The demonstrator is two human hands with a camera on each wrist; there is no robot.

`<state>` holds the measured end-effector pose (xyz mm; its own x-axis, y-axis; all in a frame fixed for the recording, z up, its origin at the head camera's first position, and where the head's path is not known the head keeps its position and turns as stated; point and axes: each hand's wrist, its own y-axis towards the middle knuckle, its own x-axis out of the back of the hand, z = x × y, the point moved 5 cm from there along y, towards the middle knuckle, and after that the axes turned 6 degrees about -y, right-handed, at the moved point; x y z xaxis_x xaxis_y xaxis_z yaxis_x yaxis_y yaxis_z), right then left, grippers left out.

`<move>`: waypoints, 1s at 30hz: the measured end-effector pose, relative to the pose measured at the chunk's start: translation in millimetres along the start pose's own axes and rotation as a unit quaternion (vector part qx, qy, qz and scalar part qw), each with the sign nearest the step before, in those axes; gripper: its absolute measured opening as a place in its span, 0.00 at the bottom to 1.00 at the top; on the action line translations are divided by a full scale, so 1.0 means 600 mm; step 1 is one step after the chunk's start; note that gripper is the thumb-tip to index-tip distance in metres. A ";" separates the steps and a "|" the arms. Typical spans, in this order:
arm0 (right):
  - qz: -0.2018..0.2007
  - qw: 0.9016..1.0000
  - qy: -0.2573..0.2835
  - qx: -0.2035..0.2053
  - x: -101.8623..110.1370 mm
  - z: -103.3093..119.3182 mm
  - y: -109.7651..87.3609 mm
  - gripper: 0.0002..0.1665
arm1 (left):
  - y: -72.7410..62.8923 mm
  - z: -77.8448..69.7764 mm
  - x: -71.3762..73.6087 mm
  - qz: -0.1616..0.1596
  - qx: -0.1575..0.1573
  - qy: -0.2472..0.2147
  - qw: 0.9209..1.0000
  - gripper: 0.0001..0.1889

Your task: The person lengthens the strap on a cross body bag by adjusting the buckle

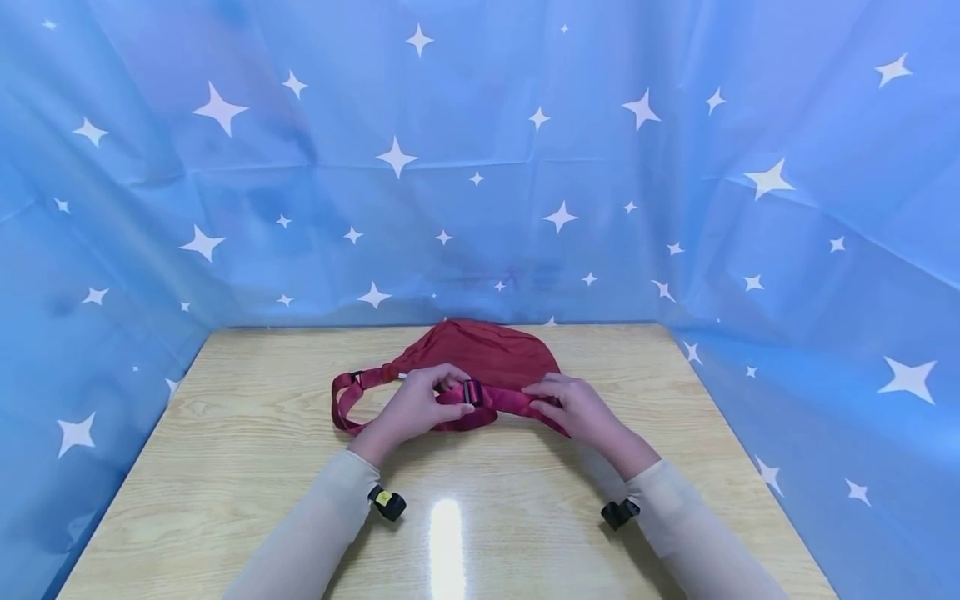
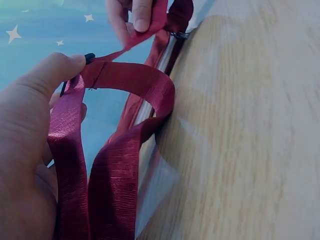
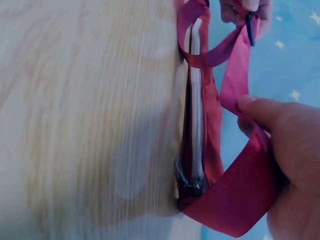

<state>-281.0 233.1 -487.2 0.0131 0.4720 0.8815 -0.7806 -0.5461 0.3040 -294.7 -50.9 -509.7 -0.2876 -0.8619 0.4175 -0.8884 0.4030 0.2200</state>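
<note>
A dark red waist bag (image 1: 495, 354) lies at the far side of the table, its magenta-red strap (image 1: 513, 401) looped in front of it. My left hand (image 1: 420, 404) pinches the strap at a black slider (image 1: 472, 392) between thumb and fingers. To its right, my right hand (image 1: 581, 408) grips the same strap by thumb and fingertips, and the stretch between the hands runs fairly straight. In the left wrist view a loose strap loop (image 2: 115, 185) hangs below the slider. A pale zipper (image 3: 196, 100) along the bag's edge shows in the right wrist view.
The light wood table (image 1: 247, 467) ends at the back against a blue curtain (image 1: 480, 242) with white stars, which also hangs along both sides. On the strap's left loop sits a small black buckle piece (image 1: 356, 379). Black bands with small devices circle both sleeves.
</note>
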 end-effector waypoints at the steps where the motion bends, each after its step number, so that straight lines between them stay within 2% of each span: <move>1: 0.001 1.000 -0.007 -0.003 -0.002 0.001 0.001 0.15 | 0.000 0.000 0.000 -0.001 -0.002 -0.001 1.000 0.20; 5: 0.012 0.999 -0.006 -0.029 -0.010 0.020 0.007 0.19 | -0.001 -0.001 0.000 -0.001 -0.009 -0.002 1.000 0.21; 8: 0.022 0.997 0.052 -0.042 -0.017 0.045 0.021 0.28 | -0.002 -0.004 0.001 -0.001 -0.018 0.000 1.000 0.21; 10: 0.026 0.994 0.100 -0.035 -0.024 0.063 0.034 0.33 | -0.002 -0.007 0.002 -0.001 -0.023 -0.002 1.000 0.20; 13: 0.027 0.988 0.152 -0.013 -0.035 0.082 0.051 0.35 | -0.003 -0.012 0.001 0.005 -0.030 -0.004 1.000 0.20; 20: -0.004 0.989 0.148 0.009 -0.045 0.093 0.063 0.30 | -0.005 -0.016 -0.001 0.039 -0.015 -0.020 0.999 0.21; 24: -0.007 0.988 0.152 0.010 -0.042 0.093 0.061 0.28 | -0.015 -0.015 0.009 0.054 -0.007 -0.011 0.998 0.16; 30: -0.022 0.983 0.181 0.019 -0.030 0.097 0.056 0.28 | -0.030 -0.014 0.037 0.034 -0.015 0.004 0.999 0.07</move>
<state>-271.3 166.3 -471.6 -0.1821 0.7075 0.6829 -0.7601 -0.5418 0.3587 -281.9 -74.5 -496.8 -0.3430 -0.8300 0.4398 -0.8559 0.4691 0.2178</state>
